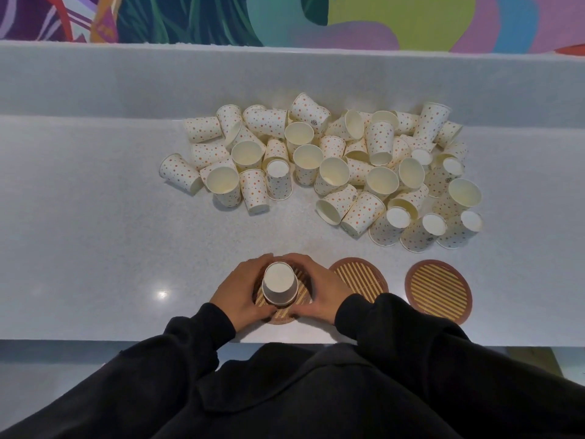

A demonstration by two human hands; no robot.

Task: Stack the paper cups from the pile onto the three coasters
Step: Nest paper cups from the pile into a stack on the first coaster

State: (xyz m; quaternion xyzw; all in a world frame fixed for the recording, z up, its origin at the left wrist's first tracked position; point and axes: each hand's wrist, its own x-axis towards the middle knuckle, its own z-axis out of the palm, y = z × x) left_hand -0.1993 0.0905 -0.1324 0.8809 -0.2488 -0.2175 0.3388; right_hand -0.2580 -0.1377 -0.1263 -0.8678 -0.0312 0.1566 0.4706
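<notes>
1. Pale grey, speckled and faintly glossy, the table [110,248] runs the full width of the view. A raised ledge [126,80] of the same material stands behind it, with a brightly painted wall [380,20] above.
2. Three round woven coasters, striped tan with dark brown rims, lie in a row near the table's front edge.
3. The left coaster [304,282] carries one paper cup [280,285], standing upside down with its white base facing up. Shadow hides the pattern on its side.
4. The left hand [240,291] and the right hand [318,289] ring this coaster from either side. Their fingers curl round its far edge until the tips nearly meet, and the thumbs lie at its near rim, just in front of the cup's mouth. Both hands are narrow and curved, holding the left coaster. I cannot tell whether they also touch the cup.
5. The middle coaster [361,275] lies just beside the right hand, which covers its left edge along with the black sleeve [380,318]. Its top is bare.
6. The right coaster [438,291] lies apart from the middle one, wholly visible and also bare.
7. The pile of cups [334,172] sprawls across the middle of the table, beyond the coasters and leaning to the right. The cups are cream with orange and grey dots. Some lie on their sides with their mouths open to the view, some stand upside down, and many touch or overlap.
8. Black sleeves and a black garment fill the lower part of the view.
</notes>
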